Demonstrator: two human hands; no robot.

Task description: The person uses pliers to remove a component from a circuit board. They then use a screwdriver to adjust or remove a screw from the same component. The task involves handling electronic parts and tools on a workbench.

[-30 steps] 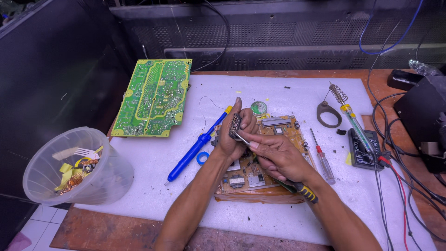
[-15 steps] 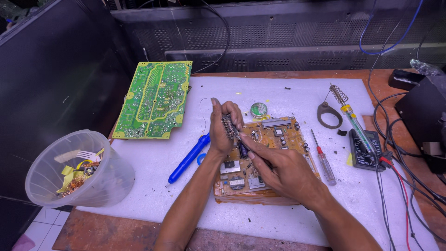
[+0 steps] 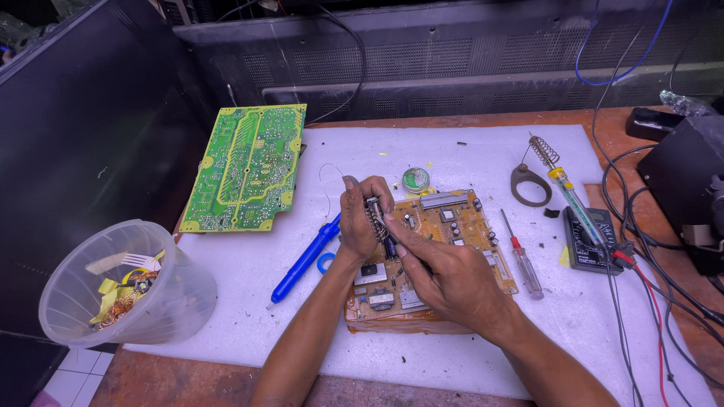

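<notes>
Over the last second both hands have lifted a small finned metal part (image 3: 375, 217) off the yellow circuit board (image 3: 452, 226) mid-tabletop. The left hand (image 3: 360, 222) grips it; the right hand (image 3: 445, 275) pinches, probably a tool.

- Two bare forearms are seen, entering from the lower edge of the view.
- No sleeves, gloves, rings, watch or bands are worn on either arm.
- The left hand (image 3: 360, 220) is shown bare, with short nails.
- The right hand (image 3: 452, 275) is likewise uncovered, its knuckles and wrist plainly seen.
- Fine hair is seen along both forearms.
</notes>
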